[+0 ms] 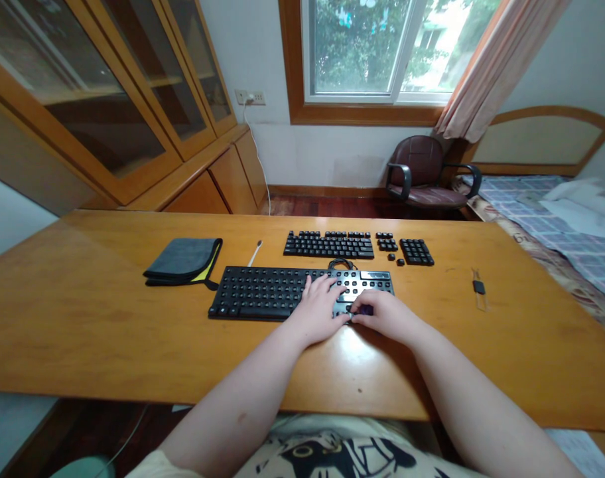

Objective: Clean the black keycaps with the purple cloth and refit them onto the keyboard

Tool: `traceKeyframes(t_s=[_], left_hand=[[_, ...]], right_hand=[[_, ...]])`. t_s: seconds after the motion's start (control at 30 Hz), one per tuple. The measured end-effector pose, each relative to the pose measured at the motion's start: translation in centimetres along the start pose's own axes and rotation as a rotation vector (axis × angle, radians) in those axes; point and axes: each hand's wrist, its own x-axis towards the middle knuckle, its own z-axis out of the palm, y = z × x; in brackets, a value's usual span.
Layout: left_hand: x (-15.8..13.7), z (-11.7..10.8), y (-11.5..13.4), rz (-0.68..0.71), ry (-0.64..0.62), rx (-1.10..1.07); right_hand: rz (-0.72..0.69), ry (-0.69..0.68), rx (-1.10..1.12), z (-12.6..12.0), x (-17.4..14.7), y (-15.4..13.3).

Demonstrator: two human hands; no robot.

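A black keyboard point(263, 292) lies on the wooden desk, most of its keycaps off and the small key stems bare. A few keycaps point(223, 310) still sit along its lower left corner. My left hand point(320, 311) rests over its middle right part, fingers spread and palm down. At the front edge, just right of it, my right hand point(385, 313) bends its fingers in a pinch against the lower row. Whatever lies between those fingertips is hidden. Behind the keyboard, loose keycaps point(328, 245) stand in rows laid out like a keyboard, with a separate number-pad block point(416, 252).
A folded grey cloth point(186, 259) with black and yellow edging lies left. Behind the keyboard are a small white-handled brush point(255, 253) and a coiled black cable point(342, 263). A wire keycap puller point(478, 287) lies right. Beyond the desk stands an office chair point(424, 169).
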Motion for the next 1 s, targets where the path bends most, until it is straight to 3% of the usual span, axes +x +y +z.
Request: traceKeyframes(t_s=[1.0], left_hand=[[0.14, 0.09, 0.21, 0.071, 0.059, -0.047]], right_hand=[[0.052, 0.009, 0.008, 0.68, 0.46, 0.55]])
